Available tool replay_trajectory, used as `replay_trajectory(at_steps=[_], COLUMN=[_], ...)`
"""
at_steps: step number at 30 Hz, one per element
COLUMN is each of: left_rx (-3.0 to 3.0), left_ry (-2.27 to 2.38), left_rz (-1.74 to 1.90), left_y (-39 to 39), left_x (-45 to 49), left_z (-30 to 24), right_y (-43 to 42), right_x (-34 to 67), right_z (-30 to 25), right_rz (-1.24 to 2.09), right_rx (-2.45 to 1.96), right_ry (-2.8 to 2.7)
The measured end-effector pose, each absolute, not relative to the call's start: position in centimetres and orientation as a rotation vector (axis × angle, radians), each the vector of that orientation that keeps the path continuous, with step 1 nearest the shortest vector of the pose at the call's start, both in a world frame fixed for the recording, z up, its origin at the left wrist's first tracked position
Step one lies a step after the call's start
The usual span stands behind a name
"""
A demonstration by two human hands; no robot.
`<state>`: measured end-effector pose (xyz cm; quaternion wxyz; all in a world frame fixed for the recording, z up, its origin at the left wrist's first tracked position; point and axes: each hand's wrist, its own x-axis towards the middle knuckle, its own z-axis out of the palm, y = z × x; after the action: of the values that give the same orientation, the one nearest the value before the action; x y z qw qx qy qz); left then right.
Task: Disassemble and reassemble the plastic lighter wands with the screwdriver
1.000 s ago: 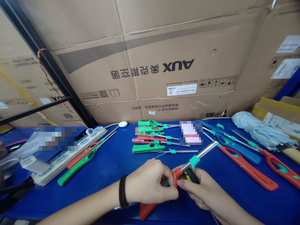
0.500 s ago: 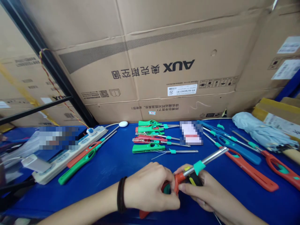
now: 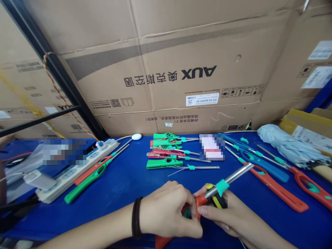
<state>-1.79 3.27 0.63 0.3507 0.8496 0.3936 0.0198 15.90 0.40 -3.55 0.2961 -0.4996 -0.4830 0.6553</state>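
A large cardboard panel (image 3: pixel 103 91) bears upside-down AUX lettering (image 3: pixel 199 72); in front of it spreads a blue tabletop (image 3: pixel 124 180), to its left slants a black frame (image 3: pixel 55 72).

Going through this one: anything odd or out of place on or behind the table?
Two things. The large carton at the back looks upside down, judging by its inverted AUX lettering. On the blue table, a small teal piece seems to lie on its own near the blue lighters.
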Motion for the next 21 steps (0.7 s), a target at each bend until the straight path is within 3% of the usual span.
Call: replay_trajectory(at_steps=[11,21], left_rx=[2.179,2.633], left_ry=[1.257,1.289], left_rz=[0.175,0.158], left_y=[2.9,2.1], left_x=[-1.3,-0.9], left_z=[1.0,0.0], right_y=[0.8,1.8], right_x=[14.8,14.5], right_z=[-3.3,-4.2], right_rz=[1.763,1.742], right_rx=[-1.305,-1.263], right_ry=[-1.184,-1.036])
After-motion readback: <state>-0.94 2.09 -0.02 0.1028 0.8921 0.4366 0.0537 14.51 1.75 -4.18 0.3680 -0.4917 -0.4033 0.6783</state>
